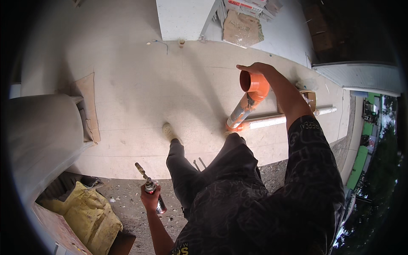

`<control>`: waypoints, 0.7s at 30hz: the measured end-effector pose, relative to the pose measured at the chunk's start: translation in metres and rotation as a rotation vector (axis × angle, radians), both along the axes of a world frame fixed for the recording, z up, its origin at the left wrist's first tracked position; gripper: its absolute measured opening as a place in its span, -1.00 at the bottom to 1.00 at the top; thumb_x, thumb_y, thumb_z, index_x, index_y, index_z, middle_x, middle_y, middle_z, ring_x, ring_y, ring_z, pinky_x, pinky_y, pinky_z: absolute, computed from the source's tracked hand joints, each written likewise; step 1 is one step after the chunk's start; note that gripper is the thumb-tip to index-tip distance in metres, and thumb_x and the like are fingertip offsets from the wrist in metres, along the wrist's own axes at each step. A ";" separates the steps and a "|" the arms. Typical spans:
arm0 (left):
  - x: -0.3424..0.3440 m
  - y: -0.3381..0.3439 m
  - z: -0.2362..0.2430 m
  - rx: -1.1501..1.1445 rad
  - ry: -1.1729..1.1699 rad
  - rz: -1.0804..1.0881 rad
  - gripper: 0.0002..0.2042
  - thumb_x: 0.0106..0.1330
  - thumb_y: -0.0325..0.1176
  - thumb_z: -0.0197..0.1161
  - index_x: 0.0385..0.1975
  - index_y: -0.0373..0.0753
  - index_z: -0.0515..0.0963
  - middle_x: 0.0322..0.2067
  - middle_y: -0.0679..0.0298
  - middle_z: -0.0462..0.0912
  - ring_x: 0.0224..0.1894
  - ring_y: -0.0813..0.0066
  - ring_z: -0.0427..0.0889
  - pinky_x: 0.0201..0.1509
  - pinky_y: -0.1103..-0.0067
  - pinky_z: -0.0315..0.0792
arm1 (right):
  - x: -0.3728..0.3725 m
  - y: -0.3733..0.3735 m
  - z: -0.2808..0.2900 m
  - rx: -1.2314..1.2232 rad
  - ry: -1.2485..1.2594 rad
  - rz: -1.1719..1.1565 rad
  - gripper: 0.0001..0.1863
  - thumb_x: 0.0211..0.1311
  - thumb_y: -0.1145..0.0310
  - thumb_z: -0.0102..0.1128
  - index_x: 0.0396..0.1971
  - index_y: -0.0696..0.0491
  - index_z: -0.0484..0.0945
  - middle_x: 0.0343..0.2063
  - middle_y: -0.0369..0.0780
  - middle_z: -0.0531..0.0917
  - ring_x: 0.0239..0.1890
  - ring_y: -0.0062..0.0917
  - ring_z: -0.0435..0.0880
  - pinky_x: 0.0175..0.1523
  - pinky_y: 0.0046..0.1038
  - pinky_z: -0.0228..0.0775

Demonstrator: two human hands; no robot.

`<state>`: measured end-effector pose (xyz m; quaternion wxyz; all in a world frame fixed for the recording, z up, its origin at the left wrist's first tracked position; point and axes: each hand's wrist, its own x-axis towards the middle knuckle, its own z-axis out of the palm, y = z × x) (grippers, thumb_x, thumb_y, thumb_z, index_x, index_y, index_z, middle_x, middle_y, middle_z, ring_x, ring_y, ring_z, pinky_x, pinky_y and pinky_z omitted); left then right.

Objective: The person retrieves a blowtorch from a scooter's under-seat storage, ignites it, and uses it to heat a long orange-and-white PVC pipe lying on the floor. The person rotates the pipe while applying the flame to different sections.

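Left hand: here it is at the near left, this left hand [150, 198], fingers clamped round a gas torch [149, 185], brass nozzle angled far and left, over the rough grey ground [136, 183].
Right hand: up at the far right, the right hand [260, 68] lies against the far side of an orange elbow [260, 87], one digit poking left past the rim; the other fingers are hidden, so I can't tell how tightly they close.
Elbow mouth: round, dark, facing left, its edge in full view.
Pipe: orange with grey smears [241, 111], leaning from the elbow down to an orange fitting [235, 127] just beside the right shoe.
Tight side: right of that fitting, a white pipe [267, 122] lies along the floor, a box [311, 102] near it.
Roomy side: a broad stretch of pale floor [140, 97] between the leaning pipe and a cardboard sheet [88, 106] on the left.
Far limit: a white block [183, 19].
Near edge: the pale floor ends behind the shoes, rough ground taking over, a crumpled yellow sack [87, 212] at left.
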<state>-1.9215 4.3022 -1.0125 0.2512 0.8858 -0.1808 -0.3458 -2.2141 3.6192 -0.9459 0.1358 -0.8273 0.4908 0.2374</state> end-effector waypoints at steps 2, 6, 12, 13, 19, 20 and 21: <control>0.055 0.017 -0.008 0.073 0.097 0.111 -0.47 0.02 -0.26 0.68 -0.06 -0.27 0.56 -0.23 0.18 0.78 -0.22 0.34 0.78 -0.05 0.37 0.63 | -0.028 -0.043 -0.033 0.246 -0.147 -0.565 -0.18 0.15 -0.46 0.15 0.06 -0.02 0.71 0.14 -0.16 0.67 0.22 -0.31 0.58 0.34 -0.26 0.30; 0.120 0.048 -0.043 0.136 0.058 0.194 -0.49 0.09 -0.22 0.65 -0.06 -0.31 0.56 -0.26 0.20 0.74 -0.26 0.38 0.70 -0.09 0.40 0.58 | -0.043 -0.058 -0.106 0.477 -0.155 -0.642 -0.34 0.16 -0.28 0.19 -0.05 0.00 0.77 -0.08 -0.19 0.77 -0.04 -0.36 0.70 0.16 -0.30 0.43; 0.131 -0.009 -0.077 0.130 0.115 0.089 -0.47 0.12 -0.15 0.65 -0.05 -0.32 0.58 -0.25 0.18 0.74 -0.24 0.38 0.69 -0.08 0.41 0.56 | -0.007 -0.061 -0.168 0.238 -0.078 -0.509 -0.36 0.13 -0.27 0.22 -0.12 0.01 0.78 -0.15 -0.13 0.80 -0.05 -0.28 0.78 0.09 -0.28 0.56; 0.123 -0.029 -0.077 0.089 0.163 0.069 -0.47 0.11 -0.15 0.66 -0.05 -0.31 0.57 -0.25 0.18 0.75 -0.24 0.39 0.69 -0.08 0.41 0.57 | -0.001 -0.057 -0.182 0.239 -0.023 -0.448 -0.38 0.13 -0.24 0.23 -0.09 0.01 0.77 -0.14 -0.14 0.79 -0.04 -0.29 0.78 0.09 -0.29 0.56; 0.065 -0.124 -0.062 0.108 0.282 -0.073 -0.48 0.08 -0.24 0.67 -0.04 -0.27 0.56 -0.23 0.21 0.76 -0.19 0.48 0.73 -0.04 0.46 0.60 | 0.050 -0.037 -0.291 0.364 0.206 -0.143 -0.63 0.15 0.21 0.28 -0.05 0.00 0.74 -0.08 -0.19 0.78 0.01 -0.30 0.78 0.12 -0.14 0.58; 0.058 -0.135 -0.062 0.153 0.278 -0.101 -0.49 0.07 -0.27 0.67 -0.04 -0.27 0.56 -0.22 0.23 0.76 -0.19 0.50 0.72 -0.04 0.48 0.60 | 0.060 -0.035 -0.312 0.440 0.221 -0.135 -0.65 0.16 0.26 0.29 -0.05 0.02 0.74 -0.09 -0.15 0.78 0.03 -0.25 0.77 0.14 -0.06 0.57; 0.050 -0.144 -0.062 0.162 0.313 -0.075 -0.49 0.07 -0.29 0.67 -0.04 -0.28 0.55 -0.22 0.23 0.75 -0.20 0.51 0.71 -0.05 0.48 0.60 | 0.066 -0.031 -0.331 0.440 0.191 -0.095 -0.64 0.16 0.31 0.32 -0.03 0.05 0.74 -0.08 -0.12 0.78 0.05 -0.19 0.77 0.20 -0.01 0.54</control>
